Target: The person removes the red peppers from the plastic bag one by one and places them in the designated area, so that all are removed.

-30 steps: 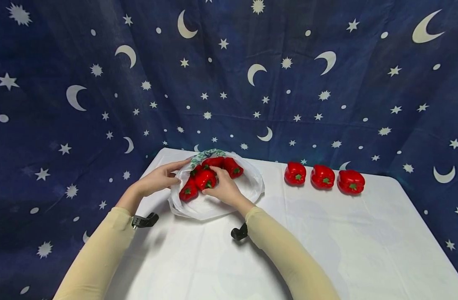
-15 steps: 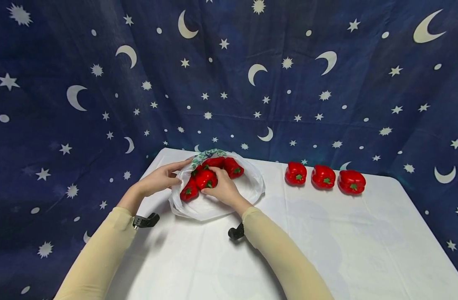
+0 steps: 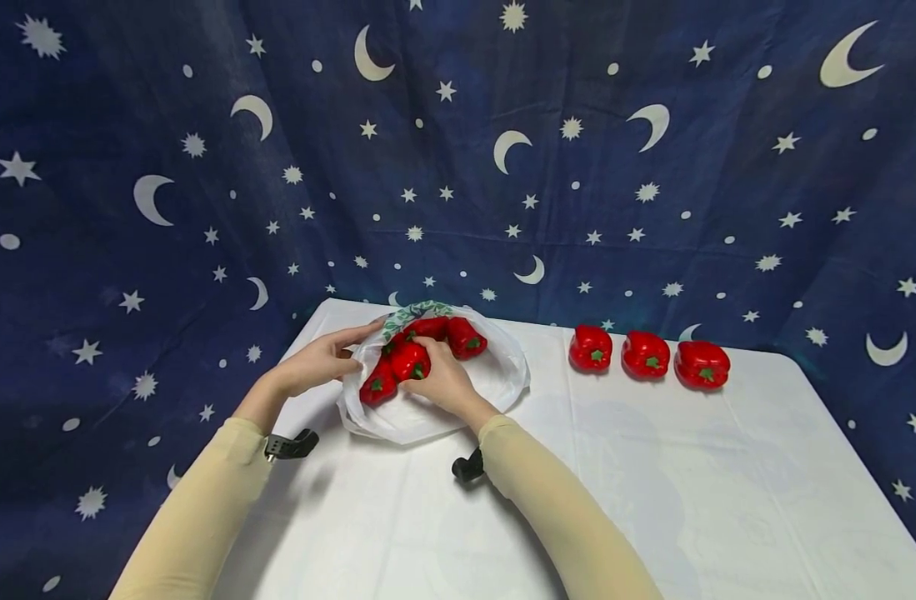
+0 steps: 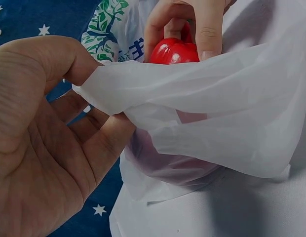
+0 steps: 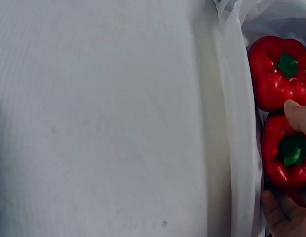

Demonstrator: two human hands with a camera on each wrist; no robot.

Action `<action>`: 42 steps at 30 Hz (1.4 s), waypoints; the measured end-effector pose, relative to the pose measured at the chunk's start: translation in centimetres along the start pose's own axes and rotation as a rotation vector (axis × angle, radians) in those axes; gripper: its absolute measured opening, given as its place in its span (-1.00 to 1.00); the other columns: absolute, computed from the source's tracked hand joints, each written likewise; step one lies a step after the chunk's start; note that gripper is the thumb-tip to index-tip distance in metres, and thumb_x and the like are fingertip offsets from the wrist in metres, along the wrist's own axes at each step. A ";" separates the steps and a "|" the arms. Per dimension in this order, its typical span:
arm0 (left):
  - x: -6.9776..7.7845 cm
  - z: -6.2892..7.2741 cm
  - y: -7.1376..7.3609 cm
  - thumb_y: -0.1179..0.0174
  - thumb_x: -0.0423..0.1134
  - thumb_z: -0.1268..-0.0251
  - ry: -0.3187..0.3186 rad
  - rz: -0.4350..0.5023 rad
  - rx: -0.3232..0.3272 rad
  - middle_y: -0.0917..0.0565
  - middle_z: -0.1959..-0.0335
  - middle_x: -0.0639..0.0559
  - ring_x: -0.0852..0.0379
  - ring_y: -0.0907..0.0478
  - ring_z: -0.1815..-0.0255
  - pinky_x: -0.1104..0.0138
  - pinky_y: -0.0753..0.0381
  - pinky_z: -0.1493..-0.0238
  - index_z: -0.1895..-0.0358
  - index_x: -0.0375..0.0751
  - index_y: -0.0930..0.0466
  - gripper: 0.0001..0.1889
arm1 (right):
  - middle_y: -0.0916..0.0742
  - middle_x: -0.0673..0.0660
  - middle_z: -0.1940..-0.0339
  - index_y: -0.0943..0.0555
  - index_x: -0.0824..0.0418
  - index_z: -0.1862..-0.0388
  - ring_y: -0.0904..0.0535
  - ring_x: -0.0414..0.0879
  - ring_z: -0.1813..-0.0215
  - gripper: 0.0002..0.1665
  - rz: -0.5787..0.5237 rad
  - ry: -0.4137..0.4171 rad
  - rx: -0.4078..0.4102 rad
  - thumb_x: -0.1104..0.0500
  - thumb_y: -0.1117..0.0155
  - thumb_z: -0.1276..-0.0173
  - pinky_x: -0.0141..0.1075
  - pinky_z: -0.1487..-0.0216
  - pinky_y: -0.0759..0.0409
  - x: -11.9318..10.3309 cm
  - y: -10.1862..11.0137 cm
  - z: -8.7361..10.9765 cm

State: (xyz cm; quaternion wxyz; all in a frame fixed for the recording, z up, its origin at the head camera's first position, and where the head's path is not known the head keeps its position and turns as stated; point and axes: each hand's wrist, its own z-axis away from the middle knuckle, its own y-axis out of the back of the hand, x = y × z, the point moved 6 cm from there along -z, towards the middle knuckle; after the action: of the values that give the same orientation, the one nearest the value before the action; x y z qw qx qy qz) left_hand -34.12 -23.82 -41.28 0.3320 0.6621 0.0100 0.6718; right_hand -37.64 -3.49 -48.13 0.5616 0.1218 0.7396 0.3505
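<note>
In the head view, a white plastic bag [image 3: 508,358] with a green leaf print lies mouth-up at the table's left, with several red bell peppers inside. My left hand [image 3: 317,360] holds the bag's left rim between thumb and fingers; the left wrist view shows the rim [image 4: 111,86] at its fingertips. Inside the bag, my right hand [image 3: 444,379] grips a red bell pepper [image 3: 409,362], thumb on the near side. Beside that gripped pepper [image 5: 276,165], the right wrist view shows another pepper [image 5: 271,74] with a green stem. The right fingers are partly hidden.
Three more red bell peppers stand in a row at the back right: a left one [image 3: 590,347], a middle one [image 3: 645,353] and a right one [image 3: 701,363]. A white cloth covers the table [image 3: 653,483]. Behind hangs a dark blue curtain [image 3: 458,167] with moons and stars.
My right hand and forearm have shifted slightly left, the hand covering more of the gripped pepper. The left hand, the bag and the row of peppers look unmoved.
</note>
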 end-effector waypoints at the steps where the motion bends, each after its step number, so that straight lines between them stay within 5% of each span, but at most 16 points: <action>1: 0.1 -0.1 -0.1 -0.10 -0.40 -0.42 -0.002 -0.001 -0.002 -0.14 -0.62 -0.04 -0.19 -0.39 -0.30 0.12 -0.63 0.04 -0.59 0.36 -0.22 -0.23 | -0.43 0.18 -0.46 -0.31 0.01 -0.56 -0.45 0.11 -0.38 0.03 0.004 -0.001 0.007 -0.07 -0.59 -0.16 0.06 -0.37 -0.42 0.0 0.0 0.0; 7: 0.2 0.0 -0.1 -0.09 -0.41 -0.43 -0.020 -0.019 0.005 -0.13 -0.63 -0.06 -0.19 -0.36 -0.35 0.15 -0.63 0.05 -0.60 0.32 -0.21 -0.23 | -0.47 0.17 -0.42 -0.34 0.01 -0.53 -0.47 0.07 -0.36 -0.02 0.021 0.007 0.030 -0.03 -0.59 -0.17 0.01 -0.36 -0.44 -0.2 0.0 0.0; 14: 0.0 0.3 -0.2 -0.10 -0.43 -0.41 -0.039 -0.016 0.003 -0.18 -0.59 -0.15 -0.16 -0.44 -0.14 0.21 -0.66 0.14 -0.62 0.20 -0.20 -0.24 | -0.45 0.20 -0.44 -0.33 0.00 -0.54 -0.44 0.11 -0.40 -0.02 0.001 -0.023 0.015 0.00 -0.59 -0.17 0.04 -0.38 -0.41 -0.2 -0.1 0.4; 27: -0.1 0.0 -0.3 -0.12 -0.38 -0.41 0.005 -0.032 0.003 -0.13 -0.62 -0.07 -0.20 -0.35 -0.38 0.11 -0.64 -0.04 -0.60 0.36 -0.20 -0.23 | -0.47 0.14 -0.37 -0.35 -0.05 -0.52 -0.49 0.09 -0.32 -0.02 -0.039 0.009 0.002 -0.01 -0.60 -0.15 0.07 -0.29 -0.49 0.8 1.7 2.4; 36: 0.3 -0.5 -0.5 -0.11 -0.41 -0.40 -0.002 -0.036 0.006 -0.14 -0.62 -0.07 -0.14 -0.38 -0.31 0.18 -0.65 0.05 -0.61 0.32 -0.19 -0.21 | -0.46 0.08 -0.40 -0.39 -0.07 -0.50 -0.51 -0.02 -0.25 -0.04 -0.133 0.066 0.054 0.02 -0.62 -0.13 -0.09 -0.16 -0.60 0.3 5.5 5.1; 42: 0.0 -0.2 -0.4 -0.12 -0.42 -0.43 -0.013 -0.028 0.000 -0.15 -0.61 -0.07 -0.12 -0.44 -0.07 0.22 -0.63 0.20 -0.61 0.31 -0.21 -0.23 | -0.48 0.02 -0.38 -0.40 -0.06 -0.49 -0.52 -0.07 -0.19 -0.04 -0.233 0.082 0.060 0.07 -0.65 -0.12 -0.22 -0.05 -0.65 0.9 8.3 7.0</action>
State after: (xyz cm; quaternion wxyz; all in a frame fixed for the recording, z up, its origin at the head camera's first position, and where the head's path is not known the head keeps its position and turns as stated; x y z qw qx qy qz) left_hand -34.10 -23.39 -41.46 0.3414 0.6663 0.0172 0.6627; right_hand -33.27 5.68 -44.24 0.5638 0.0374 0.7814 0.2651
